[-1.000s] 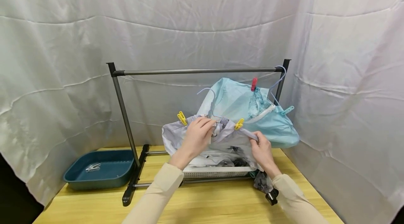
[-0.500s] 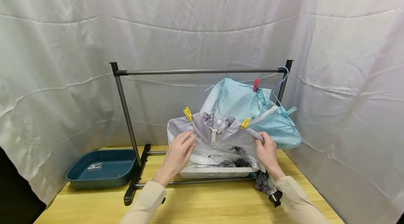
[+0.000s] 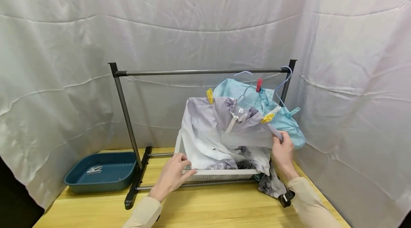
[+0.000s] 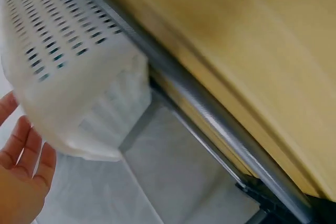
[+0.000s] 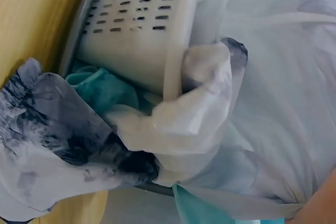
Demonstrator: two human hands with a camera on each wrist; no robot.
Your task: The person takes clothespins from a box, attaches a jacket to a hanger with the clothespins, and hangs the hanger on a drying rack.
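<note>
**Pale jacket lifted on its hanger, basket steadied below**

Right hand (image 3: 282, 149) is up at the shoulder of the pale grey-and-white jacket (image 3: 218, 135), fingers curled round the fabric and the hanger end beneath it, just under the yellow peg (image 3: 267, 118) on that side. Held there, the garment hangs off the hanger (image 3: 244, 89) and drapes clear of the basket, its hem trailing down past the wrist onto the tabletop (image 3: 208, 210). A second yellow peg (image 3: 209, 96) sits on the far shoulder, well left of the gripping fingers; the two pegs pin the slippery cloth to the hanger so it cannot slide off.

Left hand (image 3: 173, 174) sits low, fingers laid loosely along the near corner of the white perforated basket (image 3: 218, 175), touching its rim rather than clutching it; the wrist view shows straight fingers (image 4: 23, 156) beside the basket wall. That looks like a bracing touch, keeping the basket put while cloth pulls out of it.

Behind the right fingers, a light blue garment (image 3: 282, 121) already hangs from the drying rack's bar (image 3: 199, 72), with a red peg (image 3: 258, 84). Far to the left of the left hand, a teal tray (image 3: 102, 172) holds spare pegs.

Right forearm angles upward, left forearm lies low and forward.
</note>
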